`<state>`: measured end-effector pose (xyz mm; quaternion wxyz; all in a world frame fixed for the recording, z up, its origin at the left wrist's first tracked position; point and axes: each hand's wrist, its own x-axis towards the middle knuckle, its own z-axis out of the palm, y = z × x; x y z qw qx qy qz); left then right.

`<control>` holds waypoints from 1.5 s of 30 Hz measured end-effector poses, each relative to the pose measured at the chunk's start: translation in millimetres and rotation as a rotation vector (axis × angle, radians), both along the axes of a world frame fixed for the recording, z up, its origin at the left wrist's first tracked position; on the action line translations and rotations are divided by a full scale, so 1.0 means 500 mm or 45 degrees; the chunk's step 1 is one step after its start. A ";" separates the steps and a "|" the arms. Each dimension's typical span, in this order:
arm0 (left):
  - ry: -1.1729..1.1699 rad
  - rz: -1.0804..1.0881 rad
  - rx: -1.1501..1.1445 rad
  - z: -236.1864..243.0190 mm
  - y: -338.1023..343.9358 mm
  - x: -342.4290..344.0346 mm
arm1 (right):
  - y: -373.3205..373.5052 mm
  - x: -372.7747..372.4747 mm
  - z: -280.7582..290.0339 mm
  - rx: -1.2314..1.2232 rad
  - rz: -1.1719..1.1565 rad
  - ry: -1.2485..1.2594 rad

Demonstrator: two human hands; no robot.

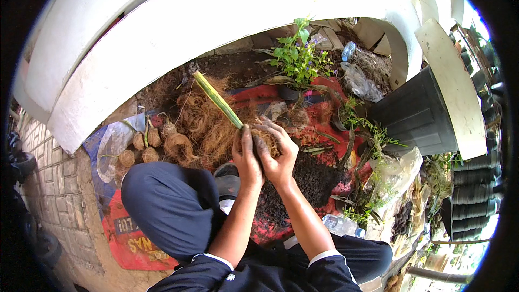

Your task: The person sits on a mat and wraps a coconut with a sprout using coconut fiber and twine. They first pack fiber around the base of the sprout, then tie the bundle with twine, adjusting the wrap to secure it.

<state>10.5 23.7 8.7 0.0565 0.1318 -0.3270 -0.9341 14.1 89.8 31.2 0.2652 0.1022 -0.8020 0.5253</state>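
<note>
The left hand (248,157) and right hand (280,154) are together, closed around the lower end of a green-and-yellow leaf (217,98), which slants up and leftward from them; what else the palms may enclose is hidden. Left of the hands lie loose brown fibre (201,121) and, farther left, small round bundles (153,137). Dark soil (318,176) spreads near the right wrist.

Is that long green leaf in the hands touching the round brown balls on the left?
Apart. The head view shows a plain gap: loose brown fibre shows between the long green leaf and the round brown balls.
</note>
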 end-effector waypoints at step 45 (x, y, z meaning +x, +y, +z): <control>-0.079 -0.460 0.474 -0.034 -0.016 0.005 | 0.037 -0.009 -0.027 0.382 0.283 0.456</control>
